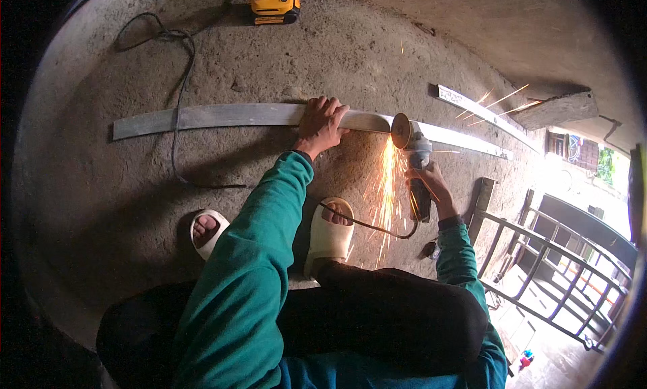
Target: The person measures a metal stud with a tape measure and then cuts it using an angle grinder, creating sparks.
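A long flat metal bar (pixel 237 114) lies across the rough concrete. My left hand (pixel 320 125) grips it left of the cut, fingers curled over its far edge. My right hand (pixel 431 183) holds an angle grinder (pixel 420 158) by its dark body. The grinder's disc (pixel 402 130) is at the bar, and a spray of orange sparks (pixel 385 187) falls from there toward my sandaled foot (pixel 335 217). The grinder's cord loops down and left past that foot.
A yellow power tool (pixel 274 7) sits at the back, a black cable (pixel 185 79) at left. A second metal bar (pixel 461 102), a wooden board (pixel 559 110) and a wall (pixel 458 11) lie at upper right. Metal ladder-like frames (pixel 539 274) stand at right, near a bright opening.
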Motion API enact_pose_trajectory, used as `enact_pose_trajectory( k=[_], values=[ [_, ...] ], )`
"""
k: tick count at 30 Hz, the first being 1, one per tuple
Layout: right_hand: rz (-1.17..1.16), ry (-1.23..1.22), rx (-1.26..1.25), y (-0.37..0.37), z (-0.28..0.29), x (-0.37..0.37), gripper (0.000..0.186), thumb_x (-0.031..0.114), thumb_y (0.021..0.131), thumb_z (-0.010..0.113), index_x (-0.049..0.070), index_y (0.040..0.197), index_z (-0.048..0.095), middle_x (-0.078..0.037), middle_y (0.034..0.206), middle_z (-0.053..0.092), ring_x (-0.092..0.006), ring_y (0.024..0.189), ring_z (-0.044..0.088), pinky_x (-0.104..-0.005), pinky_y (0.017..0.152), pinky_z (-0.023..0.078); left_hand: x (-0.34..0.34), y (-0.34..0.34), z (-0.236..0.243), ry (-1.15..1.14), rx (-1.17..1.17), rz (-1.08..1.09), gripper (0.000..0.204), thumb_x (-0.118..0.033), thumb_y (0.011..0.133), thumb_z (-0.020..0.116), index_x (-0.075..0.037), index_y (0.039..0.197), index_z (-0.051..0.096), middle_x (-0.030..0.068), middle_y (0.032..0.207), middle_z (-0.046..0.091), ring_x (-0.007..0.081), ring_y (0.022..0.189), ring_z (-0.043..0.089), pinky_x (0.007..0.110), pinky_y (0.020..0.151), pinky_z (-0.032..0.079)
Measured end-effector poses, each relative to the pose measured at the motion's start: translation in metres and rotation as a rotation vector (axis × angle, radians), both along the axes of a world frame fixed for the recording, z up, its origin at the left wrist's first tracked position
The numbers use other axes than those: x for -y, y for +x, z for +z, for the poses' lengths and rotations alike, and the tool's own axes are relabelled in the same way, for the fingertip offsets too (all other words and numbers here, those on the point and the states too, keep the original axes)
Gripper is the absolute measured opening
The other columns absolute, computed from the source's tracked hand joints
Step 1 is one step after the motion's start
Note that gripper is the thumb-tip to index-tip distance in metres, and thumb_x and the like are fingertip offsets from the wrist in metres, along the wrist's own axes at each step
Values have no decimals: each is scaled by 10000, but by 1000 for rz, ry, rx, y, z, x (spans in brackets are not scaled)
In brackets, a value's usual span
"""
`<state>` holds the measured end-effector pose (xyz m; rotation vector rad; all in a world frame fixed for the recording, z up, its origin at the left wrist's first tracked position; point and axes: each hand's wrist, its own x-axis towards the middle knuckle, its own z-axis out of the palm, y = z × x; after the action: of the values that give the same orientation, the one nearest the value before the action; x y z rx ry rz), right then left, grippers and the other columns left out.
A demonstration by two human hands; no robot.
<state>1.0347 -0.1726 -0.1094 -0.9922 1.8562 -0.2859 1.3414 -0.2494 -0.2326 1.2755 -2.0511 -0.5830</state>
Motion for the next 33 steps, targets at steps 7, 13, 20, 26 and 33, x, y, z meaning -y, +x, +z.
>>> enact_pose_trajectory(
  k=[7,13,20,26,33],
  values=[
    [99,-40,-40,5,6,-4,265,186,667,749,16,795,590,-17,689,573,-129,572,542,-287,517,428,0,1,2,-1,-8,-6,516,-251,654,797,-95,1105,600,59,1038,547,306,1018,475,457,888,361],
    [39,-41,25,-18,-11,-8,209,165,686,740,27,749,596,9,681,564,-85,563,494,-276,487,380,1,-3,4,13,-27,-13,505,-247,664,790,-85,1102,597,63,1039,544,310,1013,488,454,878,378],
    [11,90,23,19,19,4,197,179,721,720,34,759,592,-6,677,570,-111,580,574,-278,513,457,-1,2,5,10,12,-8,506,-245,675,786,-88,1120,605,74,1044,549,314,1021,493,458,880,386],
    [-34,56,96,14,26,5,234,162,707,741,31,817,581,-24,706,581,-126,582,591,-279,527,487,2,0,4,-7,58,-1,515,-283,671,788,-95,1117,610,62,1041,546,279,1037,497,442,918,384],
    [-40,67,59,9,19,8,234,181,709,733,38,793,567,-25,700,577,-123,576,587,-270,524,481,1,-6,1,-13,54,18,508,-304,679,790,-103,1114,623,52,1041,545,273,1038,496,438,916,383]
  ],
)
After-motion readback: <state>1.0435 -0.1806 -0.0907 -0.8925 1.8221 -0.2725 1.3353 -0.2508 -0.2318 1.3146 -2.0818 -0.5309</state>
